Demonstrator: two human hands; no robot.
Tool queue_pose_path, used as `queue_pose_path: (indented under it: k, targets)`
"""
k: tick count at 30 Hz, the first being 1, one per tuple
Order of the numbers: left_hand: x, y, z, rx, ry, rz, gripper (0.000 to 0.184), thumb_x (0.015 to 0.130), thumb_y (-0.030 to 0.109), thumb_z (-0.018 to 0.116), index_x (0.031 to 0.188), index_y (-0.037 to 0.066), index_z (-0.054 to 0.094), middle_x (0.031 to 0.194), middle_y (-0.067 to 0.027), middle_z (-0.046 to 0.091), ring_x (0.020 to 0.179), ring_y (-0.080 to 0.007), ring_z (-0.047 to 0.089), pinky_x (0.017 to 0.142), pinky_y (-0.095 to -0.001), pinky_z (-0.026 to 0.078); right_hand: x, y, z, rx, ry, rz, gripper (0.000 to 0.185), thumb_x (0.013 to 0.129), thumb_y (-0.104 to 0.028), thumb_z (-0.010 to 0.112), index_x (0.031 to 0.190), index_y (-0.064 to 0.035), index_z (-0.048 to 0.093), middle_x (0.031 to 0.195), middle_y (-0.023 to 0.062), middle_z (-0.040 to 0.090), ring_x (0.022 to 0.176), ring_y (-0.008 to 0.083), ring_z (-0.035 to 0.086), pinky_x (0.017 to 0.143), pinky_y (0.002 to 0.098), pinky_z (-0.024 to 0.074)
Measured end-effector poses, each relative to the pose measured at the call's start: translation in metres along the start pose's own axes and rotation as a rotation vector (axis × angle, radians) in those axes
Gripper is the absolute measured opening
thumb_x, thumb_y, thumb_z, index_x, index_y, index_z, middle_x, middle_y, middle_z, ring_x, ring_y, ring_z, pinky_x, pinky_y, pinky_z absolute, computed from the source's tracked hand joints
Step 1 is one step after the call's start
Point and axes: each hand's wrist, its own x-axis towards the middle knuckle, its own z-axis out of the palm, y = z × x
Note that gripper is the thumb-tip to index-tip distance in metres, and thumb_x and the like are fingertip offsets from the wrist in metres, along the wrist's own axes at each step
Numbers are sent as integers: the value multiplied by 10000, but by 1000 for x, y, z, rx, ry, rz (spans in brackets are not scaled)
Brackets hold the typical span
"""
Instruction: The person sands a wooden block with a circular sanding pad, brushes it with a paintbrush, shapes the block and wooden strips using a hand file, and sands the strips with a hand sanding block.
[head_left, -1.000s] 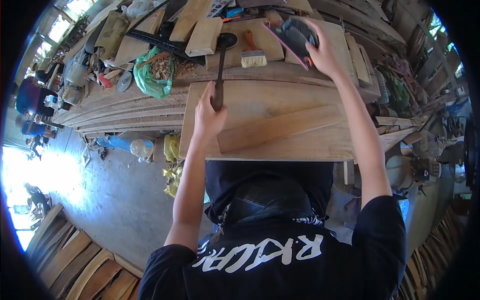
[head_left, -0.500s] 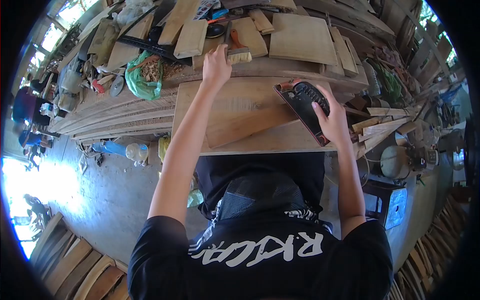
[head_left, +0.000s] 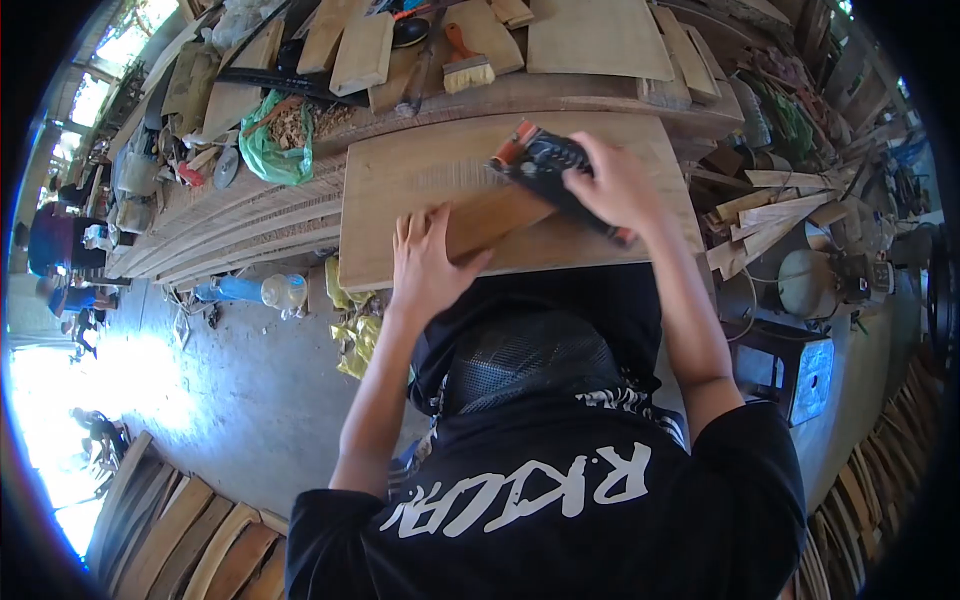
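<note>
My left hand (head_left: 425, 262) is closed on the left end of a narrow wooden board (head_left: 492, 217), its thumb along the near edge. This board lies at a slant on a wider wooden panel (head_left: 375, 200). My right hand (head_left: 618, 188) grips a black hand sander (head_left: 548, 168) with orange-red ends. The sander is tilted over the right part of the narrow board and hides it; whether they touch, I cannot tell. Beyond the panel lie a brush (head_left: 466, 70) with an orange-red handle and pale bristles, and a slim dark tool (head_left: 416, 82).
Wood offcuts (head_left: 600, 40) cover the back of the bench. A green plastic bag (head_left: 280, 140) of shavings sits at back left. Loose wood strips (head_left: 780, 210) jut out at right, above a stool (head_left: 790, 375). Other people (head_left: 65, 245) are far left.
My left hand has left the slim tool beside the brush and come back to the narrow board's left end. My right hand has moved the sander leftward over the board.
</note>
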Motion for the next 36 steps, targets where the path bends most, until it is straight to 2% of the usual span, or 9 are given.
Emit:
queue_pose_path:
  k: [5,9,11,15,18,25,28,33,36]
  targets:
    - [-19,32,6,-61,-2,-95,688,710,291,892,1284,-9,659,1144,-198,638,1088,-402,570,1009,-483,467,3,-57,58,46,29,-107,460,999,-272,621,1381,-28,543,959,282,719,880,477,693,809,549,546]
    - [-20,29,7,-105,2,-110,661,699,310,903,1250,20,683,1128,-181,641,1084,-383,577,1006,-471,467,-2,-60,59,76,139,-321,484,1000,-251,597,1458,-112,528,876,271,718,800,467,704,735,569,567]
    - [-23,28,8,-103,13,-100,659,704,328,902,1248,24,687,1117,-171,640,1084,-374,576,1011,-471,463,-4,-47,33,-68,-36,-95,496,997,-258,619,1481,-199,536,817,233,722,767,439,711,709,530,577]
    - [-26,27,10,-81,40,-73,629,737,356,877,1232,13,695,1099,-151,603,1050,-364,569,983,-472,469,9,41,8,-126,251,43,477,1002,-280,631,1472,-261,548,875,271,716,843,453,713,749,542,576]
    - [-26,25,14,-72,64,-50,635,739,360,878,1235,9,696,1084,-146,603,1046,-362,568,980,-473,469,7,73,-22,-325,311,215,484,980,-277,672,1450,-238,565,1067,274,717,992,468,687,865,536,564]
    - [-25,26,14,-90,85,-39,642,723,355,885,1228,4,699,1078,-145,621,1053,-360,575,987,-468,475,-7,22,20,-48,222,-19,464,1007,-366,628,1445,-222,575,908,241,734,827,449,714,763,526,568]
    - [-26,24,14,-94,84,-51,649,713,351,890,1227,4,700,1081,-143,629,1056,-358,577,991,-464,474,-20,-25,23,-54,84,-48,461,1004,-361,649,1404,-134,613,1009,256,730,907,438,717,787,489,577]
    - [-27,23,17,-94,107,-40,647,706,346,896,1225,11,702,1086,-139,640,1051,-355,579,986,-464,473,-18,1,-5,-103,71,18,417,1016,-323,626,1377,-114,617,1012,246,733,916,444,710,808,493,570]
    - [-26,25,16,-104,94,-57,639,703,341,898,1216,12,704,1088,-137,645,1044,-353,583,983,-465,472,0,65,-29,-171,224,-167,379,1023,-341,584,1300,-84,612,1018,241,731,964,447,702,845,513,556]
